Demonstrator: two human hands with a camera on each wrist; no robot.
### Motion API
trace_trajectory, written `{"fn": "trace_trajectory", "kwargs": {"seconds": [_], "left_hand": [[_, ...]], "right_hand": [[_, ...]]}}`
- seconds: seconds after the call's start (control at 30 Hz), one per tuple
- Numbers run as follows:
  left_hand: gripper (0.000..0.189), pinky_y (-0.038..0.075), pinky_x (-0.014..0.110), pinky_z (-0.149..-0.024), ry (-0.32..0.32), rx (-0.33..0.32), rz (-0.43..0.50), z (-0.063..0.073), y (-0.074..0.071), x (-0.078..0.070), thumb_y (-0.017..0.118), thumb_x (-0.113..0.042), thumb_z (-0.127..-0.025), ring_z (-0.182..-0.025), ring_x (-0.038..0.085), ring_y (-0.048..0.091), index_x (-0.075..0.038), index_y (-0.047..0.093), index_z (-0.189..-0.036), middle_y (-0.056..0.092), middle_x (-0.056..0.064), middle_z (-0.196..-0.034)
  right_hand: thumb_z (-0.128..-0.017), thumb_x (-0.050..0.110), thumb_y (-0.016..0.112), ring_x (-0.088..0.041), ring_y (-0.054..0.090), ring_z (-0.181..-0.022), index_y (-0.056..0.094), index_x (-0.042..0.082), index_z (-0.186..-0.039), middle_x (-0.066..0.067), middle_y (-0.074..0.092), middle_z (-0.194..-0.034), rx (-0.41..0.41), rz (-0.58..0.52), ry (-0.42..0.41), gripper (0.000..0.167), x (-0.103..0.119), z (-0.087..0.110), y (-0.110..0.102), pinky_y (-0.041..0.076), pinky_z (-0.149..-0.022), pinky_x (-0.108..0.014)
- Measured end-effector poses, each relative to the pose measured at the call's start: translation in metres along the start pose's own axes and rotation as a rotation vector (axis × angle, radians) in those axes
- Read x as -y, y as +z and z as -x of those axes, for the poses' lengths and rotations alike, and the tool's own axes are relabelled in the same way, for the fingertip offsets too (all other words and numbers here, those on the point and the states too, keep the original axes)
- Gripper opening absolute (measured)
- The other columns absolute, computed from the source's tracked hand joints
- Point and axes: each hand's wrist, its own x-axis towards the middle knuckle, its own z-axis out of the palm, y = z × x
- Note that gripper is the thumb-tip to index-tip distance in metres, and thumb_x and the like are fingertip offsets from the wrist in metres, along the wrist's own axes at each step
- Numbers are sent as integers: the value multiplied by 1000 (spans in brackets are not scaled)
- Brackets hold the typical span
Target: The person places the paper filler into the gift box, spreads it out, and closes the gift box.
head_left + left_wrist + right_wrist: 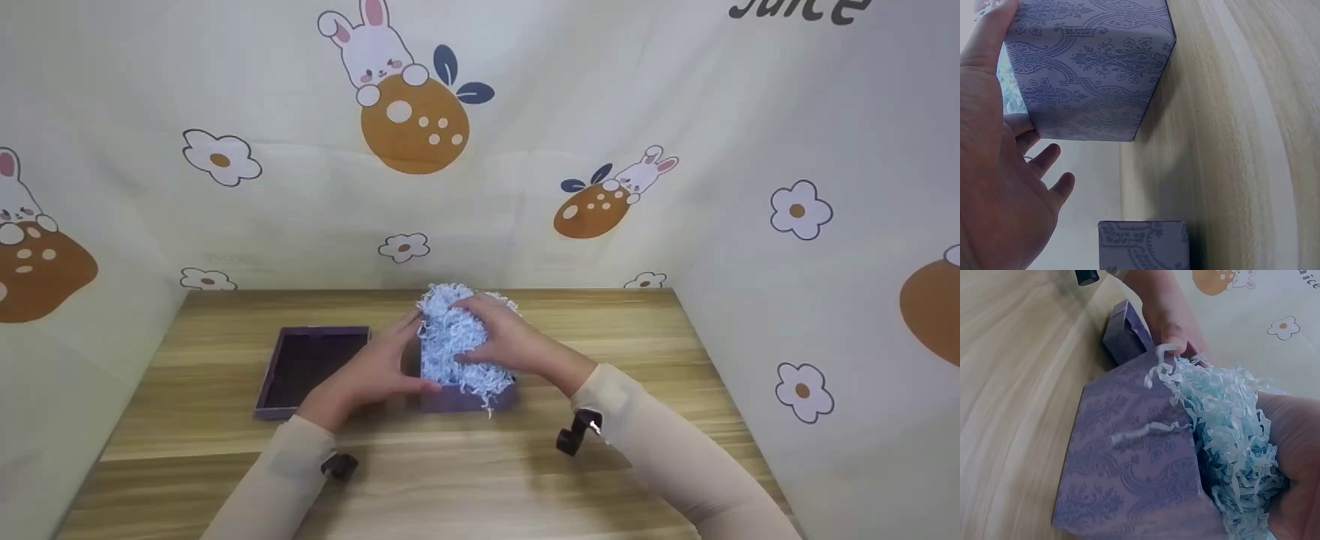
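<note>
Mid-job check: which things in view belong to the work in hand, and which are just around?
In the work:
- purple box
- pale blue shredded paper
- left hand, on the box
- right hand, on the paper
- shallow purple tray, probably the lid

Just around:
- wooden table
- printed cloth backdrop

Pale rabbit-print cloth walls [300, 225], three sides; wood-grain tabletop [457, 480].

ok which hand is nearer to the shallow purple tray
Left. The left hand is just beside the shallow purple tray, touching the deeper box; the right hand is farther off, on the blue shredded paper heaped in that box.
</note>
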Motion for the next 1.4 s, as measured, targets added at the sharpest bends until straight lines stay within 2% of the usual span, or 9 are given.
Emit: {"fn": "trace_trajectory", "kwargs": {"seconds": [0.17, 0.43, 0.57, 0.73, 0.87, 1.1, 1.23, 1.3, 1.4], "left_hand": [[128, 23, 56, -134, 29, -13, -1, -1, 0, 1, 91, -73, -78, -167, 30, 23, -26, 26, -178, 23, 2, -183], [128, 20, 67, -132, 7, 6, -11, 1, -1, 0, 93, -65, -80, -167, 42, 19, -16, 26, -177, 17, 10, -185], [130, 19, 68, -132, -2, 10, -10, 2, -3, -1, 92, -69, -79, -168, 41, 18, -19, 24, -178, 14, 5, -185], [133, 20, 66, -132, -5, 10, -18, 1, -3, -1, 91, -73, -77, -168, 37, 17, -23, 22, -179, 13, 0, -186], [134, 20, 65, -132, -3, 13, -22, 0, -2, 0, 90, -74, -76, -169, 36, 16, -24, 20, -179, 12, -2, -186], [134, 21, 66, -132, 15, 10, -22, 0, 0, 1, 90, -75, -77, -168, 37, 17, -22, 21, -179, 14, 3, -186], [134, 22, 67, -131, 14, 7, -7, -1, 0, 1, 91, -75, -75, -168, 36, 18, -24, 22, -179, 15, 2, -186], [133, 22, 68, -131, 17, 3, -2, -1, 1, 2, 91, -75, -75, -168, 38, 18, -24, 23, -179, 16, 3, -186], [133, 23, 68, -131, 13, -1, -3, -2, 1, 2, 92, -74, -75, -168, 37, 19, -25, 24, -178, 16, 2, -186]], "right_hand": [[-90, 24, 94, -29, 56, -144, 60, 10, -153, -9, 62, -153, 43, 31, -26, 73, 4, -9, 11, 44, -125, -45], [-93, 7, 86, -37, 50, -153, 52, -1, -160, -20, 55, -163, 145, 77, 27, 76, -3, -23, 26, 36, -131, -48], [-95, -1, 81, -38, 46, -156, 47, -3, -163, -23, 50, -166, 172, 105, 38, 77, -2, -29, 31, 32, -133, -47], [-95, -9, 73, -38, 48, -155, 46, -2, -164, -22, 51, -166, 214, 156, 78, 75, -4, -36, 35, 35, -131, -46], [-95, -4, 76, -37, 49, -154, 47, 0, -165, -20, 52, -166, 224, 167, 98, 75, -2, -34, 33, 36, -131, -46], [-93, 21, 91, -32, 59, -141, 63, 6, -152, -12, 66, -151, 130, 133, -36, 67, 3, -18, 10, 46, -123, -46], [-91, 24, 93, -25, 61, -130, 70, 10, -143, -7, 69, -140, 66, 32, -76, 58, 3, -10, -5, 51, -115, -43], [-91, 23, 93, -22, 62, -128, 72, 11, -140, -5, 69, -136, 76, -26, -102, 54, 2, -9, -8, 53, -113, -41], [-92, 19, 92, -19, 63, -127, 70, 13, -143, -3, 69, -139, 159, -70, -134, 56, -1, -13, -5, 54, -111, -39]]}}
